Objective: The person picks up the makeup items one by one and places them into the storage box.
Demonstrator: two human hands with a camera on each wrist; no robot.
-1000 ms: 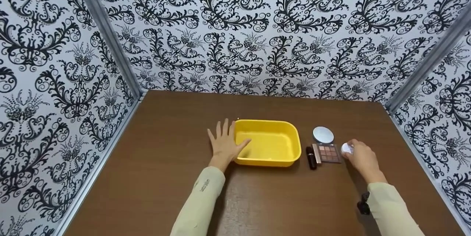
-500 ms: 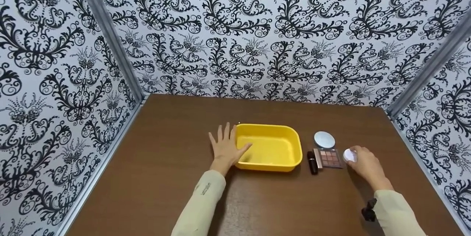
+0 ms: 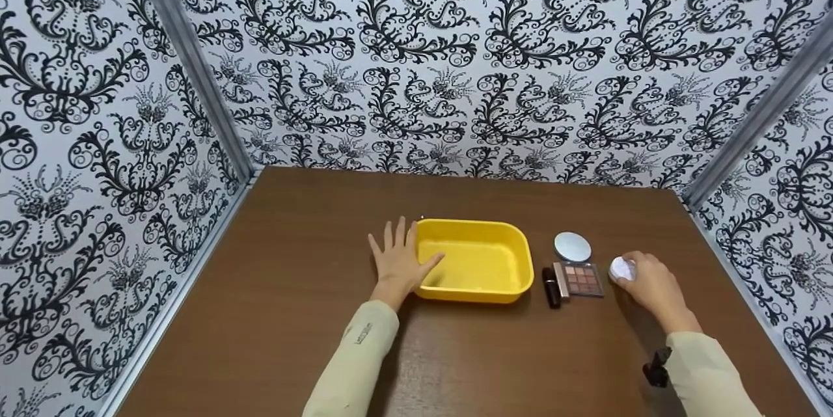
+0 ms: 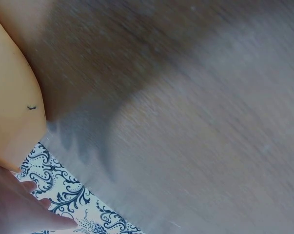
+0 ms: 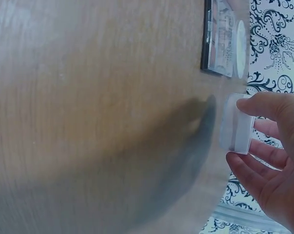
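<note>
My left hand [image 3: 398, 265] lies with its fingers spread against the left side of a yellow plastic tub [image 3: 475, 296], the thumb reaching over the rim. In the left wrist view the tub's orange-looking wall [image 4: 15, 87] fills the left edge, with part of the hand [image 4: 17, 207] below it. To the right, my right hand [image 3: 656, 287] grips a small round white jar [image 3: 621, 268] between thumb and fingers. The right wrist view shows the jar [image 5: 242, 126] with a clear outer part and a white section. Whether it touches the table is hard to tell.
Between tub and jar lie a dark lipstick-like tube [image 3: 552, 288] and an eyeshadow palette [image 3: 583, 279] with a pinkish strip along its left side. Behind the palette is a round silvery compact [image 3: 573, 246]. Patterned walls [image 3: 429, 66] enclose the brown table [image 3: 312, 228].
My right hand has shifted slightly right with the jar, a little farther from the palette. My left hand stays at the tub. The head view has tilted slightly.
</note>
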